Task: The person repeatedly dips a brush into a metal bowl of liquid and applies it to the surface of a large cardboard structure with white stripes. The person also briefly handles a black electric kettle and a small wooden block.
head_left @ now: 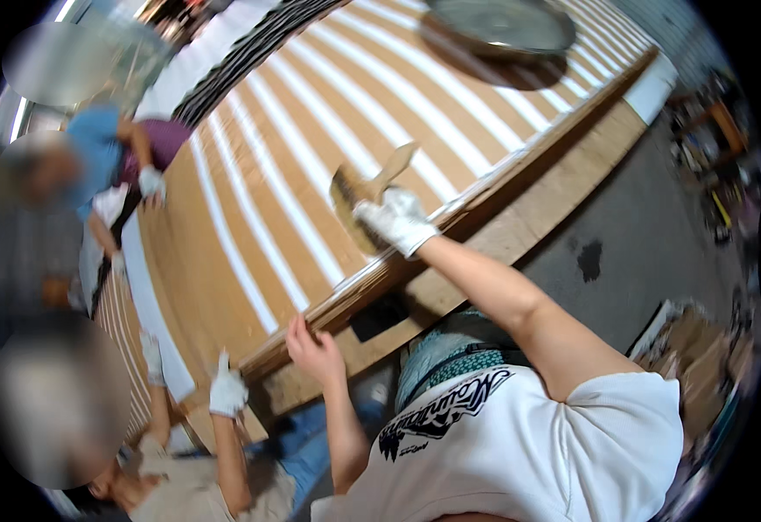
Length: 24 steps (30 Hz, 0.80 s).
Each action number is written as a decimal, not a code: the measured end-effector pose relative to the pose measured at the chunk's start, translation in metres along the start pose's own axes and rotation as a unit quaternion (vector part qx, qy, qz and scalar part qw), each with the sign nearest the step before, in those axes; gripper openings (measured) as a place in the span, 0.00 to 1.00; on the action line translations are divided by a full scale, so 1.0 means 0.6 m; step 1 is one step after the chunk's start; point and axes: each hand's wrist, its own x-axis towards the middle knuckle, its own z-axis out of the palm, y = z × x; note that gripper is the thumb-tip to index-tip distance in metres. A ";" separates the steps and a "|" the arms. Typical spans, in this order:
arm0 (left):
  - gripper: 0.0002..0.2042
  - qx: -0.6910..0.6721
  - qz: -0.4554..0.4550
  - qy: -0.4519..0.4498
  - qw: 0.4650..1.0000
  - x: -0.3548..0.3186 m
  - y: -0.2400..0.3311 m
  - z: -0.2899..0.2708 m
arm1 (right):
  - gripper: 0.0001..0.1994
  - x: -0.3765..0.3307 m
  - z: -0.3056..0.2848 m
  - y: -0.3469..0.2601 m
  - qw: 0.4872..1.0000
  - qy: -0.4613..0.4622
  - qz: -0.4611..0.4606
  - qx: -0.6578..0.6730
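A wide, flat brush [356, 202] with dark bristles and a wooden handle lies against the striped brown sheet [250, 191]. My right hand [398, 222], in a white glove, grips it near the sheet's near edge. Glossy white stripes run across the brown surface. Bare, my left hand [314, 351] rests its fingertips at the near edge of the stacked sheets; its fingers are apart and hold nothing. Some motion blur softens the brush.
A round metal basin [507, 26] stands on the sheet's far right. Two co-workers, one in a blue top [93, 152] and one in a beige top [176, 478], reach to the left end with gloved hands. Flattened cardboard [685, 374] and clutter lie on the right floor.
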 end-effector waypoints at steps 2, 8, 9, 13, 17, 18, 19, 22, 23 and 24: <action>0.24 -0.043 0.037 -0.002 0.998 -0.015 0.054 0.009 | 0.25 -0.014 -0.034 0.020 0.996 -0.025 0.082 0.016; 0.22 -0.178 0.083 -0.122 0.973 -0.084 0.273 0.097 | 0.23 -0.172 -0.226 0.200 0.903 0.043 0.232 0.361; 0.23 -0.188 0.084 -0.148 0.967 -0.094 0.315 0.111 | 0.21 -0.203 -0.243 0.227 0.859 0.075 0.244 0.443; 0.21 -0.291 0.107 -0.229 0.923 -0.143 0.400 0.202 | 0.17 -0.319 -0.317 0.325 0.725 0.158 0.295 0.602; 0.19 -0.321 0.167 -0.281 0.889 -0.121 0.530 0.250 | 0.18 -0.381 -0.384 0.428 0.640 0.276 0.330 0.637; 0.19 -0.342 0.166 -0.295 0.877 -0.113 0.562 0.262 | 0.19 -0.394 -0.417 0.428 0.628 0.292 0.307 0.653; 0.18 -0.362 0.166 -0.308 0.864 -0.103 0.590 0.273 | 0.19 -0.405 -0.449 0.425 0.615 0.307 0.285 0.668; 0.15 -0.390 0.187 -0.323 0.842 -0.082 0.667 0.308 | 0.18 -0.426 -0.507 0.445 0.603 0.387 0.245 0.652; 0.15 -0.399 0.188 -0.332 0.834 -0.079 0.690 0.316 | 0.17 -0.432 -0.519 0.469 0.587 0.396 0.223 0.670; 0.14 -0.407 0.179 -0.347 0.826 -0.083 0.703 0.333 | 0.18 -0.437 -0.534 0.465 0.585 0.402 0.212 0.672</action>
